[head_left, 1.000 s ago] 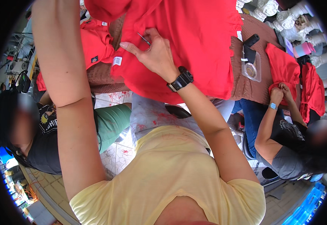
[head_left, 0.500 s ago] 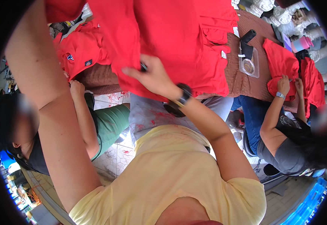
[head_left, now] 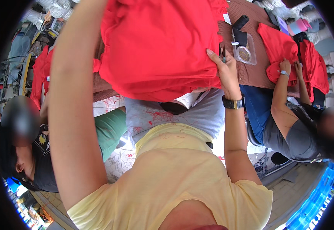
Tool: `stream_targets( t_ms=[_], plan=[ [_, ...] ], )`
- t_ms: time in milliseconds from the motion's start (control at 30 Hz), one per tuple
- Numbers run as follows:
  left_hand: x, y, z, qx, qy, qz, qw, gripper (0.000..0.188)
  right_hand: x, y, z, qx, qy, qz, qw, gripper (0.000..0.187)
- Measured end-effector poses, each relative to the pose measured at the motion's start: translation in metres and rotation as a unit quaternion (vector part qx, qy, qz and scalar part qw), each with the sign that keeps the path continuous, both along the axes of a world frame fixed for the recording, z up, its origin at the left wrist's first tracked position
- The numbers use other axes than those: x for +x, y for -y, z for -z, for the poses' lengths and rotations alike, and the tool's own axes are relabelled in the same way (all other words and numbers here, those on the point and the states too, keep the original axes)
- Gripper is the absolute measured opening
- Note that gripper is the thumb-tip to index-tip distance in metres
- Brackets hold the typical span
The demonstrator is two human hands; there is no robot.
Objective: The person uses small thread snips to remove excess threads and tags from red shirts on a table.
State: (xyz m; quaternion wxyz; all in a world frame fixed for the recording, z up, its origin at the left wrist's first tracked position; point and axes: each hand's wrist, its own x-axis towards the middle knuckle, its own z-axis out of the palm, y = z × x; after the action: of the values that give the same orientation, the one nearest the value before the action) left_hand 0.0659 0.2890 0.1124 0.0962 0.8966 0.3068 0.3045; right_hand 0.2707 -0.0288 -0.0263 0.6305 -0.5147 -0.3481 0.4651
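A pile of red garments spreads over the near part of the table and hangs past its front edge above my lap. At the pile's right edge is my right hand, closed, its thumb lying along the red cloth. Small thread snips with dark pointed blades stick up from between its fingers. My left arm reaches up and forward along the pile's left side. The left hand lies beyond the upper edge of the picture, so its fingers are hidden.
A clear plastic box with a tape roll sits on the brown quilted table cover, near a black thread cone. Co-workers sit on both sides; the right one handles a red garment. White thread cones stand behind.
My right hand has moved from the middle of the red cloth to its right edge. The cloth now lies lower and flatter. My left arm has shifted right; the left co-worker's garment is farther left.
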Motion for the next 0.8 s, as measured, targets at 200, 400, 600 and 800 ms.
stream_targets(
  t_ms=[200, 400, 600, 800],
  plan=[
    [0.036, 0.145, 0.105, -0.191, -0.046, 0.196, 0.961, 0.046, 0.03, 0.024, 0.04, -0.128, -0.072, 0.005, 0.989, 0.021],
    [0.023, 0.257, 0.168, -0.322, 0.038, 0.139, 0.936, 0.03, 0.013, 0.038, 0.039, -0.093, -0.011, -0.028, 0.995, 0.025],
    [0.014, 0.251, 0.184, -0.563, 0.28, 0.087, 0.773, 0.007, -0.031, 0.03, 0.034, -0.011, 0.2, 0.024, 0.98, 0.044],
    [0.0, 0.245, 0.16, -0.51, 0.33, 0.078, 0.791, 0.007, -0.062, 0.008, 0.03, 0.039, 0.201, 0.057, 0.977, 0.037]
  ],
)
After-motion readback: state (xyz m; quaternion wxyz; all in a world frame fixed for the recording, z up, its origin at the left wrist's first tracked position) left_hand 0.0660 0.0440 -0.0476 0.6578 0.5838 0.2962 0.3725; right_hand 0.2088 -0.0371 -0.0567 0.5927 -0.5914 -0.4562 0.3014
